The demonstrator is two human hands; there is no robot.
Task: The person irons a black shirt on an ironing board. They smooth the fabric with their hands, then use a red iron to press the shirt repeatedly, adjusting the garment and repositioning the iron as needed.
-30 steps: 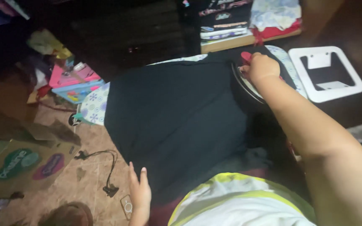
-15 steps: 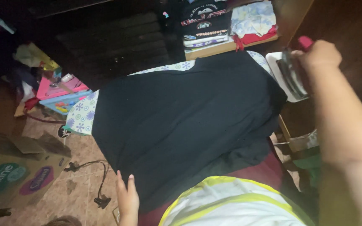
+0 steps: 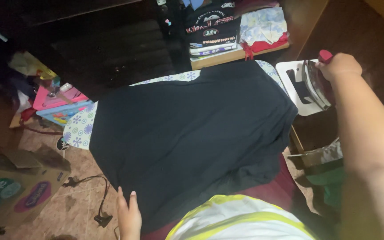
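Right hand lowered metal-soled iron, still clenched, over white rest | left hand lay open-flat on soft black garment.

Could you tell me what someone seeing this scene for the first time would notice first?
A large dark garment fills the middle, spread over a floral-covered ironing board. At upper right, the right hand has its grip on an iron, held tilted over a white iron rest, while the left hand lies at the garment's near edge. Behind, folded clothes sit stacked on a shelf.
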